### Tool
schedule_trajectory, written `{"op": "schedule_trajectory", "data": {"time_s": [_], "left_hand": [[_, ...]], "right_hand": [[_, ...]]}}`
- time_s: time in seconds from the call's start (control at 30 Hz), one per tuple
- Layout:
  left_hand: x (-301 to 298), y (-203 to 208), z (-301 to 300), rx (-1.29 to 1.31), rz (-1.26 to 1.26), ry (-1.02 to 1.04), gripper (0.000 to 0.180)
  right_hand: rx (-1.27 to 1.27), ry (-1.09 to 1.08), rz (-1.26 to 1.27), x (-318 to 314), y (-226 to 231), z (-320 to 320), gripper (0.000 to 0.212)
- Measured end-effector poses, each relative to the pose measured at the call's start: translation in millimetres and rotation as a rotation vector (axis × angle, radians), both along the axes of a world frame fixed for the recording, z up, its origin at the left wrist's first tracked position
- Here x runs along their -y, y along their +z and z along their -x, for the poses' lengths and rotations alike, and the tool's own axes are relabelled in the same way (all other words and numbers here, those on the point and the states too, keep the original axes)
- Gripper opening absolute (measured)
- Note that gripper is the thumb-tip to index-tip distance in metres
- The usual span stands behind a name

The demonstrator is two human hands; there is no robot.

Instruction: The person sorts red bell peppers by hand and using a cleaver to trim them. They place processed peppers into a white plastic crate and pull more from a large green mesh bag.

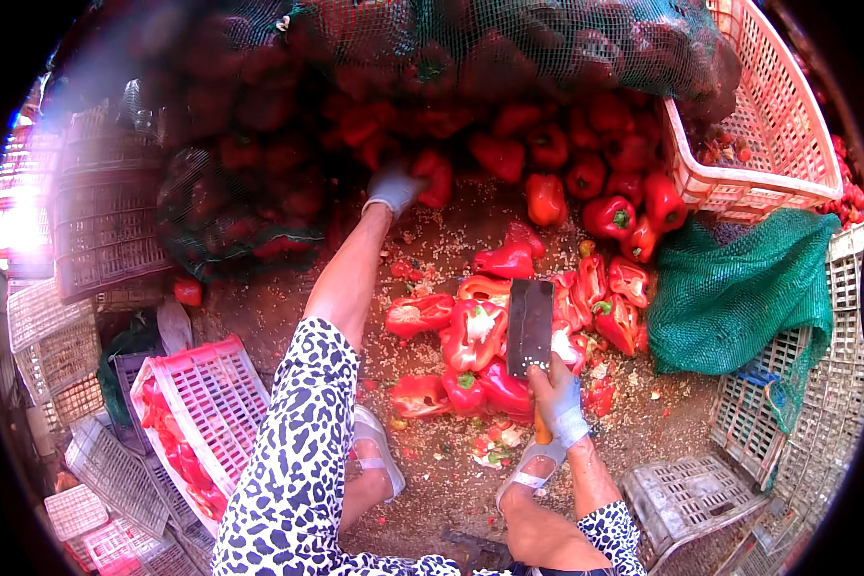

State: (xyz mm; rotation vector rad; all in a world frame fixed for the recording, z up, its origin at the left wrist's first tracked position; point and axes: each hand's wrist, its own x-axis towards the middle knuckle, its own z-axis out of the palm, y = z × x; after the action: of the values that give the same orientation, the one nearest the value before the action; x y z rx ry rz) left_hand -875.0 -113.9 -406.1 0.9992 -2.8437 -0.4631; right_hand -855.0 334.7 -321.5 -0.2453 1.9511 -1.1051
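My left hand (394,189), in a pale glove, reaches to the edge of the shaded pepper pile. It grips a red bell pepper (436,182) at its side; part of the fingers is lost in shadow. In my right hand (557,398), also gloved, is a cleaver (530,326) with a broad dark blade and a yellowish handle. The blade lies over a heap of cut red bell peppers (475,331) on the ground, hiding some of them. Whole red peppers (547,200) lie beyond the heap.
Net sacks of peppers (509,53) are stacked at the back. A pink crate (758,182) stands far right, above green netting (739,288). At left, a tilted pink crate (211,403) holds red pieces. A grey crate (691,499) sits near right. Seeds litter the ground.
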Motion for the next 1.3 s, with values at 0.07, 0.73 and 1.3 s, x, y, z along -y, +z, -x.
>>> {"op": "schedule_trajectory", "data": {"time_s": [0.07, 0.73, 1.3], "left_hand": [[-24, 3, -12, -0.175, -0.391, 0.177, 0.05], [-156, 40, 26, -0.05, -0.45, 0.163, 0.068], [-160, 7, 30, -0.163, -0.685, 0.248, 0.07]], "right_hand": [[0.022, -0.033, 0.0, -4, 3, 2, 0.031], [-0.868, 0.103, -0.053, 53, 41, 73, 0.022], [-0.614, 0.721, -0.48, 150, -26, 137, 0.031]]}}
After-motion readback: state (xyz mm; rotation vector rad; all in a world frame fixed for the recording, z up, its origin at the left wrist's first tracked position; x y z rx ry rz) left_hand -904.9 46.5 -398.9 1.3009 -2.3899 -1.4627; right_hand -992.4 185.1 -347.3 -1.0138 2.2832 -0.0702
